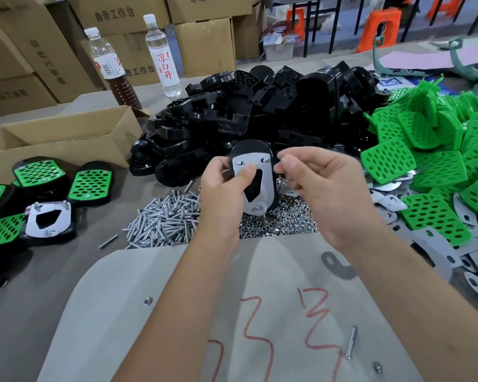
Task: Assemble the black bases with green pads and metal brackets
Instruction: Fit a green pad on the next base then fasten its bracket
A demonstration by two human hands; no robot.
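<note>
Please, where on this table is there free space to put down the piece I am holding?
Free: the grey sheet in front of you, between the red marks and the screw pile; only one loose screw lies at its right. Crowded: finished units on the left, black bases behind, green pads and brackets on the right.

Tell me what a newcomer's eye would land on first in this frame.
Probably the two hands at centre: the left hand grips a black base with a metal bracket on it, the right hand beside it. Behind lies a pile of black bases; bright green pads are heaped at right.
</note>
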